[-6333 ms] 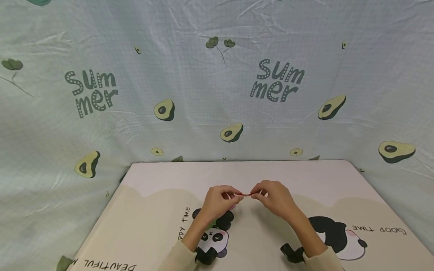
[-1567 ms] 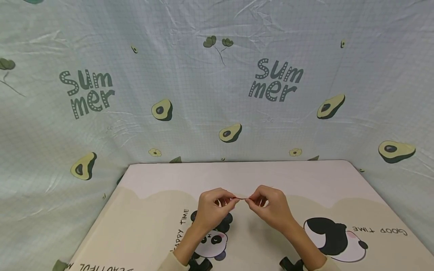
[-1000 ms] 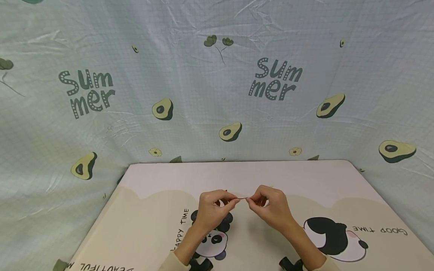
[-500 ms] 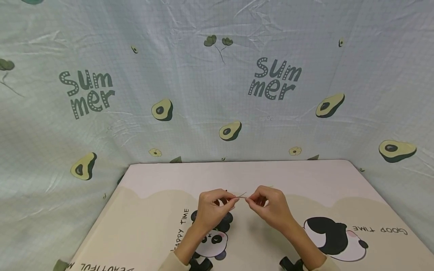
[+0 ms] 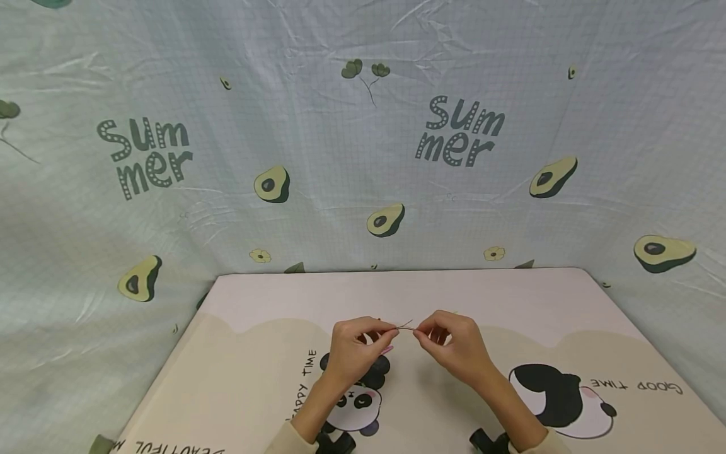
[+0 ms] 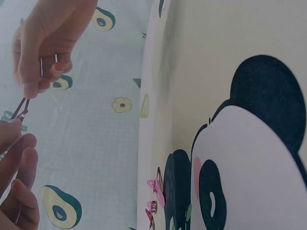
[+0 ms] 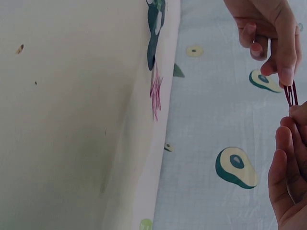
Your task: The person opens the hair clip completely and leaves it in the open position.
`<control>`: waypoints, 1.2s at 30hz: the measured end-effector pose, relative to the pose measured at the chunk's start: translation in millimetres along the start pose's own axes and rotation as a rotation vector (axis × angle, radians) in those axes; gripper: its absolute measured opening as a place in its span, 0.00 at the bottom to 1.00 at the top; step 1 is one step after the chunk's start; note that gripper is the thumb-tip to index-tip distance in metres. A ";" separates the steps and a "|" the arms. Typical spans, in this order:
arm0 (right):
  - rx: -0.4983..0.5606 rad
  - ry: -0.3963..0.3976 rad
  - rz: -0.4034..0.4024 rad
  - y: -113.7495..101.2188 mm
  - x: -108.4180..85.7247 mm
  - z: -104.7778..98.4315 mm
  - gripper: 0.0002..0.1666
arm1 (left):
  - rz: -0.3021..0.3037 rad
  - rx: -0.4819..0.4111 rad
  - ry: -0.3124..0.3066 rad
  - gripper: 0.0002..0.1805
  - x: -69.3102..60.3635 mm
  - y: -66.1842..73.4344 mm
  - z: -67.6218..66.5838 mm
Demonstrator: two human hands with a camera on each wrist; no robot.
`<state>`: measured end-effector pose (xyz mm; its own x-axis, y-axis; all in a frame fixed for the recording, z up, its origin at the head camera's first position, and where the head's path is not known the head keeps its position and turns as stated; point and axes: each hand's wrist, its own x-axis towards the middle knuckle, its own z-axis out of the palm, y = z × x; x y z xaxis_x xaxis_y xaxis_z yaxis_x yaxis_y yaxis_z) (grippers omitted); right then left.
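Note:
In the head view, the left hand [image 5: 358, 347] and right hand [image 5: 456, 347] pinch opposite ends of a small thin clip [image 5: 406, 327], held above the table. One thin prong stands up at an angle from the rest of it. It looks dark red in the left wrist view, where the clip [image 6: 20, 109] spans the gap between the right hand [image 6: 50, 43] above and the left hand [image 6: 18, 179] below. Two thin pale bars show by the right hand's curled fingers. In the right wrist view the clip [image 7: 290, 94] shows narrow parallel arms.
Pink clips [image 6: 156, 189] and red clips [image 6: 150, 215] lie on the table near the panda print. The table cover [image 5: 255, 378] has panda drawings and lettering. Black pieces [image 5: 489, 441] sit by the wrists. A curtain [image 5: 329, 126] with avocado prints hangs behind and at both sides.
A thin prong now stands apart from the clip, where a single line showed one second ago. Both hands keep their pinch and have barely shifted; several seconds ago they were slightly higher.

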<state>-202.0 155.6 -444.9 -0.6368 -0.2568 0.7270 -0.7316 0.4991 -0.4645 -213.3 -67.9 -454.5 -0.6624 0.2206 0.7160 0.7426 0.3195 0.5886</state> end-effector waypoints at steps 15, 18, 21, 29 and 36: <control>-0.010 -0.015 0.010 1.5 -1.4 -1.1 0.12 | 0.020 -0.014 0.001 0.04 -0.8 -1.0 2.3; -0.009 -0.019 0.004 2.3 -1.2 -1.3 0.12 | 0.012 -0.017 0.003 0.04 -0.5 -0.6 3.0; -0.009 -0.020 -0.004 3.0 -0.8 -1.5 0.12 | -0.004 -0.034 0.004 0.04 -0.1 0.8 3.6; -0.008 -0.024 -0.001 4.3 0.8 -1.6 0.12 | -0.015 -0.058 0.004 0.03 -0.7 2.3 4.3; 0.046 -0.019 0.022 4.5 1.8 -4.8 0.12 | -0.022 -0.045 -0.009 0.03 1.5 6.0 4.0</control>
<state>-205.2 161.4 -443.2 -0.6572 -0.2623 0.7066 -0.7274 0.4665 -0.5033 -210.3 -62.0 -451.4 -0.6794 0.2224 0.6993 0.7313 0.2827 0.6207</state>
